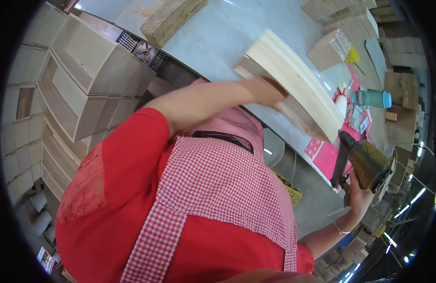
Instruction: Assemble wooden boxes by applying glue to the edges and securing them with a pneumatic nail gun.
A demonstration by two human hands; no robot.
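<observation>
My left forearm reaches across to a pale wooden box [298, 78], tilted on the worktable. My left hand [270, 92] grips the box at its near side; the fingers are hidden behind the wood and slightly blurred. On the right, my right hand [359, 194] is wrapped round the handle of a nail gun [368, 160] with a dark body. The gun's nose points up toward the lower right end of the box, very close to it. Whether it touches the wood I cannot tell.
The pale worktable [208, 35] carries a wrapped block [173, 19] and stacks of wooden boards [328, 49]. Beyond the box lie a teal bottle [371, 98], a yellow object [352, 54] and pink sheets [321, 153]. Stacked wooden boxes [81, 89] stand at left.
</observation>
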